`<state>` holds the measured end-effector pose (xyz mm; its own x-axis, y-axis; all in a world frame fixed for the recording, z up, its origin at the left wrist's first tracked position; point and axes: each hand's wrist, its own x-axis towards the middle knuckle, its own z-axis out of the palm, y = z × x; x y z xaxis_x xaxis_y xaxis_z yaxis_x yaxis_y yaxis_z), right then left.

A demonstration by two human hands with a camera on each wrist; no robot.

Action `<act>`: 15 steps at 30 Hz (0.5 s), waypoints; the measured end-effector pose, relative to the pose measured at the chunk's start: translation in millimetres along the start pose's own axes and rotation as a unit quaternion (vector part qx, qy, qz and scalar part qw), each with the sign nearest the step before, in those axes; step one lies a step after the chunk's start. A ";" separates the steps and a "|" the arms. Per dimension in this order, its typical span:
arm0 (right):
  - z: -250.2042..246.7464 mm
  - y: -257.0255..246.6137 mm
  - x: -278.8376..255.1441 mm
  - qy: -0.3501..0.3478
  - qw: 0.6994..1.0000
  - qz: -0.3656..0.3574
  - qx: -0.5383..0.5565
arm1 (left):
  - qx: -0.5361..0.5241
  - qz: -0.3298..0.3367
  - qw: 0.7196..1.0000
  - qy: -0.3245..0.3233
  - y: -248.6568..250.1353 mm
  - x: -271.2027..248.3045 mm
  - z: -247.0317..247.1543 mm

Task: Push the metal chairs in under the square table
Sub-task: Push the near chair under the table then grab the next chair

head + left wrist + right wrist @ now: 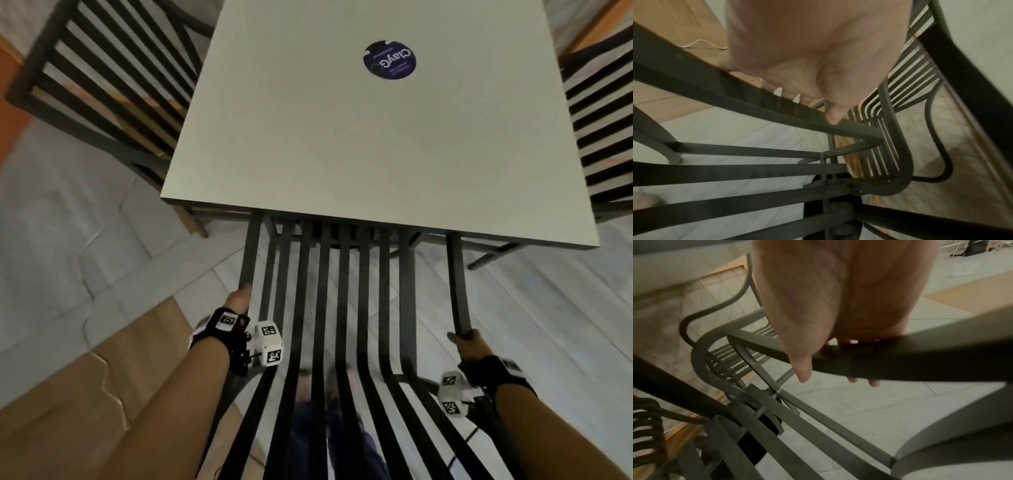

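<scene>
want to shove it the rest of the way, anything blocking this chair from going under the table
Nothing visible does. Left hand and right hand grip the dark slatted metal chair, whose seat is already under the white square table; underneath is mostly hidden.

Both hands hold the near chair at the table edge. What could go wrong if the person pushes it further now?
The left hand and right hand grip the outer rails of the near black slatted metal chair, so fingers could get pinched against the edge of the white square table. The chair could also knock the table frame underneath.
</scene>
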<state>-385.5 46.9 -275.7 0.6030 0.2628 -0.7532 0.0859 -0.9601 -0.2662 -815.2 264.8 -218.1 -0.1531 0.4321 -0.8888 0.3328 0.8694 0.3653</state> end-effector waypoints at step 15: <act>33.8 4.8 -27.4 0.003 0.999 0.012 0.029 | 0.087 0.043 0.989 0.108 -20.4 28.7 -27.7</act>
<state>-428.4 38.3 -276.6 0.6095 0.2388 -0.7560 0.0247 -0.9588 -0.2829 -852.1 266.1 -243.4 -0.3070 0.5599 -0.7696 0.5048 0.7813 0.3671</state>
